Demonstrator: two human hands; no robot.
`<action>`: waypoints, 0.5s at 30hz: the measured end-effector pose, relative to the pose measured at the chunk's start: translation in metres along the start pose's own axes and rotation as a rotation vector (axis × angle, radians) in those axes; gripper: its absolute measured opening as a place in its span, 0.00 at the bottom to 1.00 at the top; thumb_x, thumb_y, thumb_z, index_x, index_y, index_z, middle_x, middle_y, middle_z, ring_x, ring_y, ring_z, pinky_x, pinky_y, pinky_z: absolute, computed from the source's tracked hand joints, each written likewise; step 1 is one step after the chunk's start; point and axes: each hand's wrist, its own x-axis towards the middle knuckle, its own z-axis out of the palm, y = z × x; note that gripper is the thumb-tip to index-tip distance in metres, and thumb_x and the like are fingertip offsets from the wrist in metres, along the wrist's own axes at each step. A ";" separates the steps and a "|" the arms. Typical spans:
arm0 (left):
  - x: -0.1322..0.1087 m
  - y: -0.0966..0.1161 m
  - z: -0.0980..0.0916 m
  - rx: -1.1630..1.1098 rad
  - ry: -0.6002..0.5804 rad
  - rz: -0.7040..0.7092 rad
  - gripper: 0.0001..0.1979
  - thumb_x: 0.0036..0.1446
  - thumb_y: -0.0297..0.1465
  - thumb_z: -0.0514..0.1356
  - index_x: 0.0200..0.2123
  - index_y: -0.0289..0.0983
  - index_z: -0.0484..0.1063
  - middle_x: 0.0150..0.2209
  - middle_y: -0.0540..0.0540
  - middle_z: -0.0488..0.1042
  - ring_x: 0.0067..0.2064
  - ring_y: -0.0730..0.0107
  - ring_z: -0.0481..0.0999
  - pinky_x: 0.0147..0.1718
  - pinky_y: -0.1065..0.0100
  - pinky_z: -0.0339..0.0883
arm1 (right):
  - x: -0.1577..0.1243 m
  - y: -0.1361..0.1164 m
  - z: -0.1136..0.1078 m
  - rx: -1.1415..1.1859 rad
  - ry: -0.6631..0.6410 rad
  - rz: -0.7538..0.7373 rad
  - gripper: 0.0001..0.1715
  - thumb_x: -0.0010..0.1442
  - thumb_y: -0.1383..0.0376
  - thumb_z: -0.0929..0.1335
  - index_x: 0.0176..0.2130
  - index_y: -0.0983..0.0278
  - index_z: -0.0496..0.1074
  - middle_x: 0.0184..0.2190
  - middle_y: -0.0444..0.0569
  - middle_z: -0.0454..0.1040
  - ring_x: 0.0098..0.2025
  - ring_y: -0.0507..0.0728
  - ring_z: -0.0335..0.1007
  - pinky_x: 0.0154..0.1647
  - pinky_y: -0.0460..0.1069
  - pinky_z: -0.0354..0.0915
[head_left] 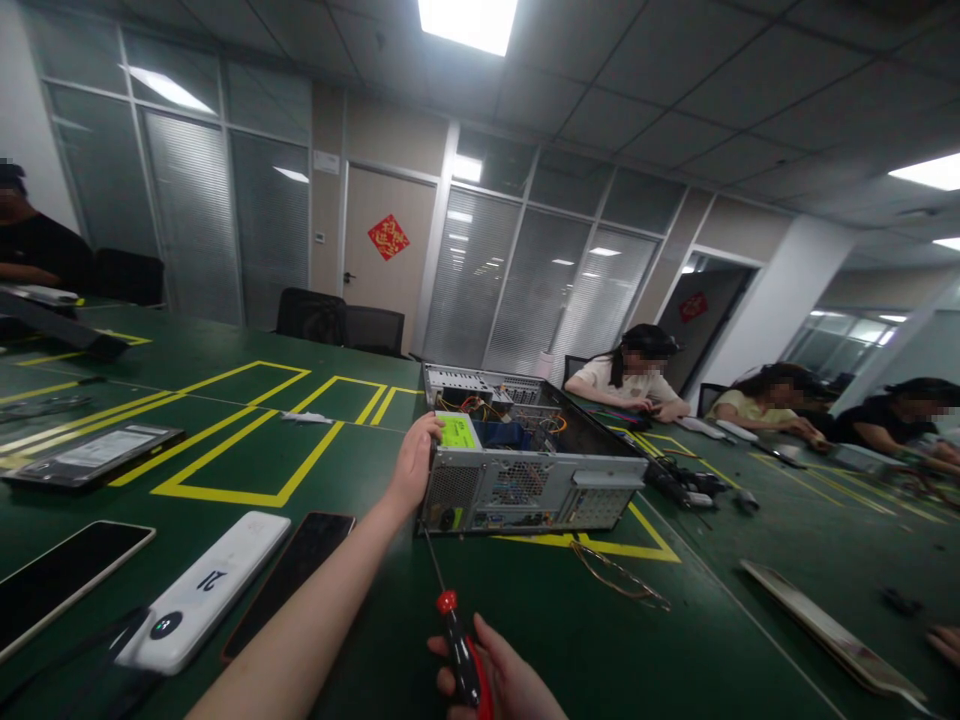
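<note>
**Steadying the case, screwdriver lined up on its rear panel**

My left hand [411,462] reaches out at about eleven o'clock and rests against the near left corner of the open computer case [525,470], fingers curled over the top edge beside the green-labelled power supply [457,432]. It braces the case rather than gripping it. My right hand [499,680] sits low at six o'clock, clenched around the red and black handle of the screwdriver [454,610]; the thin shaft runs up towards twelve and its tip ends at the bottom left of the rear panel, near the power socket. From here I cannot tell whether the tip is seated in a screw or merely touching the metal.

The case lies on its side on the green table [570,640], over a yellow taped outline, its interior wiring showing from above. I judge the step in hand to be work on a rear-panel screw by the power supply. The next move calls for a square seat in the screw head, steady pressure along the shaft, and my left hand keeping the case from sliding.

At nine o'clock lie a white power bank [206,590] and a dark phone [289,575]; a loose cable [619,578] lies at three. Other people work at the far side, around one and two o'clock.
</note>
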 end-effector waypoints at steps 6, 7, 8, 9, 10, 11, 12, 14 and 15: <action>0.000 -0.002 0.001 -0.006 0.006 0.013 0.21 0.68 0.43 0.41 0.34 0.39 0.67 0.46 0.41 0.75 0.58 0.61 0.69 0.61 0.54 0.61 | -0.009 -0.001 0.003 -0.023 -0.068 0.062 0.27 0.66 0.54 0.61 0.25 0.70 0.73 0.12 0.40 0.61 0.13 0.43 0.49 0.13 0.37 0.43; 0.000 -0.002 0.001 -0.007 0.006 0.013 0.21 0.68 0.43 0.41 0.34 0.39 0.67 0.46 0.41 0.75 0.58 0.61 0.69 0.61 0.54 0.61 | -0.010 -0.001 0.005 -0.003 -0.039 0.049 0.29 0.67 0.54 0.59 0.26 0.71 0.73 0.13 0.42 0.64 0.13 0.43 0.52 0.14 0.37 0.44; 0.000 -0.002 0.001 -0.008 0.009 0.013 0.21 0.68 0.43 0.41 0.34 0.39 0.67 0.45 0.41 0.75 0.58 0.61 0.69 0.60 0.54 0.61 | -0.010 -0.001 0.006 0.027 0.002 0.028 0.30 0.68 0.53 0.58 0.27 0.71 0.73 0.16 0.45 0.67 0.15 0.44 0.57 0.15 0.38 0.47; 0.000 -0.002 0.001 -0.011 0.011 0.011 0.21 0.68 0.43 0.41 0.34 0.39 0.67 0.45 0.41 0.75 0.58 0.61 0.69 0.60 0.54 0.61 | -0.010 -0.002 0.007 0.059 0.048 0.005 0.30 0.68 0.53 0.57 0.29 0.71 0.73 0.20 0.47 0.71 0.18 0.46 0.62 0.16 0.38 0.50; 0.000 -0.002 0.001 -0.013 0.014 0.009 0.21 0.68 0.43 0.41 0.34 0.39 0.67 0.45 0.41 0.75 0.58 0.61 0.69 0.60 0.54 0.61 | -0.009 -0.002 0.007 0.086 0.087 -0.014 0.30 0.68 0.53 0.57 0.30 0.70 0.73 0.23 0.49 0.73 0.20 0.47 0.65 0.17 0.39 0.52; 0.000 -0.002 0.001 -0.014 0.014 0.007 0.21 0.68 0.43 0.41 0.34 0.39 0.67 0.45 0.41 0.74 0.58 0.60 0.69 0.61 0.54 0.61 | -0.007 -0.002 0.007 0.098 0.106 -0.023 0.30 0.68 0.52 0.57 0.31 0.71 0.74 0.25 0.49 0.73 0.21 0.48 0.67 0.18 0.40 0.54; 0.000 -0.002 0.001 -0.014 0.013 0.005 0.21 0.68 0.43 0.41 0.34 0.39 0.67 0.46 0.41 0.74 0.58 0.60 0.69 0.61 0.54 0.61 | -0.006 -0.002 0.007 0.093 0.098 -0.017 0.30 0.67 0.52 0.57 0.32 0.71 0.74 0.24 0.49 0.73 0.20 0.48 0.66 0.17 0.41 0.54; 0.000 -0.001 0.000 -0.011 0.006 0.006 0.21 0.68 0.44 0.41 0.34 0.39 0.67 0.46 0.41 0.74 0.58 0.61 0.69 0.61 0.54 0.61 | -0.005 -0.002 0.005 0.074 0.043 0.000 0.31 0.67 0.50 0.58 0.36 0.72 0.74 0.22 0.48 0.71 0.17 0.48 0.62 0.16 0.41 0.51; 0.000 0.000 0.000 -0.007 0.001 0.007 0.21 0.68 0.44 0.41 0.35 0.39 0.67 0.46 0.41 0.74 0.58 0.61 0.69 0.61 0.54 0.61 | -0.005 -0.003 0.005 0.073 0.017 0.000 0.30 0.66 0.50 0.59 0.37 0.72 0.74 0.20 0.46 0.70 0.16 0.47 0.59 0.15 0.40 0.49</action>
